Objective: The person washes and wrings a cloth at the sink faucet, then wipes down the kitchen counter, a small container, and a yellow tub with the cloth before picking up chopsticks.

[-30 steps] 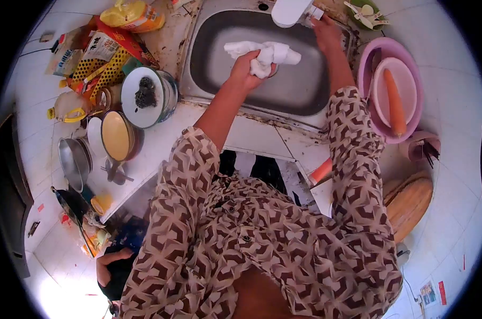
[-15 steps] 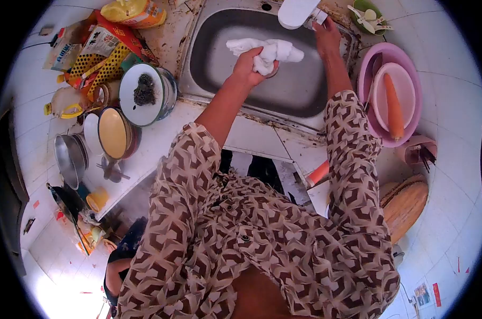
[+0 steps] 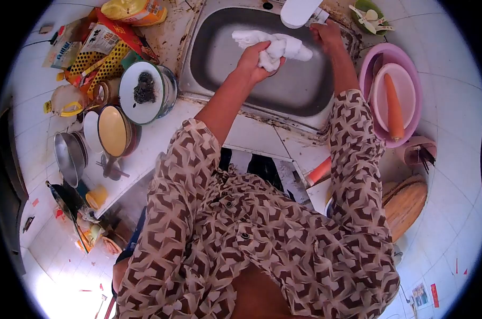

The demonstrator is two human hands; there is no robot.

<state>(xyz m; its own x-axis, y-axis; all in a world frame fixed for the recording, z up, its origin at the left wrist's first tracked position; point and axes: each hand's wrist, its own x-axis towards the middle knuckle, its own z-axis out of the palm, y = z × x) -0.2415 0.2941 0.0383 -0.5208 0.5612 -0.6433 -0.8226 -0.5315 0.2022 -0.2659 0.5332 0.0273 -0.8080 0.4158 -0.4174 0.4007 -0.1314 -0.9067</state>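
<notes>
A crumpled white cloth [image 3: 275, 49] is bunched in my left hand [image 3: 255, 63], whose fingers are wrapped around it. It is held above the grey metal sink [image 3: 235, 98], with one end sticking out on each side of the grip. My right hand [image 3: 328, 36] is at the sink's far right corner, just below the white tap [image 3: 298, 11] and its small lever part [image 3: 319, 16]. Its fingers are curled in, with nothing visible in them, and a small gap shows between them and the tap.
To the right, a pink basin [image 3: 366, 72] holds a smaller pink bowl [image 3: 378, 101] and a carrot [image 3: 394, 109]. A green bowl [image 3: 359, 6] of spoons stands behind. On the left are an enamel basin [image 3: 129, 101], bowls, packets and a yellow bottle [image 3: 134, 11].
My right hand has come off the tap's lever and moved slightly down, its fingers curling. My left hand and the cloth have shifted a little to the right.
</notes>
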